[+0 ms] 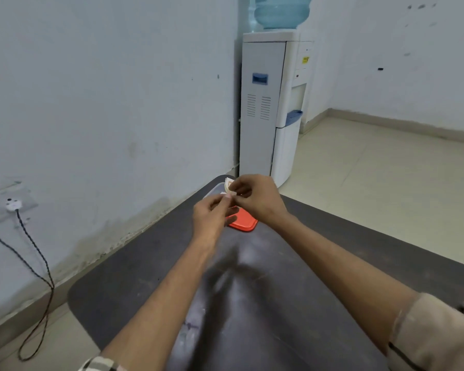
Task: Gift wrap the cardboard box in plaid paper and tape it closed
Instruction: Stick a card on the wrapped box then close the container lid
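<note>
Right hand (257,198): raised over the table (145,263), fingers curled round a small pale roll (229,184), probably tape.
Left hand (211,216): pinches the roll's loose end.

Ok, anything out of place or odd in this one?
Nothing spilled or damaged. Oddly, no cardboard box or plaid paper is in view: left hand and right hand only pinch a small pale tape roll above the dark table.
</note>
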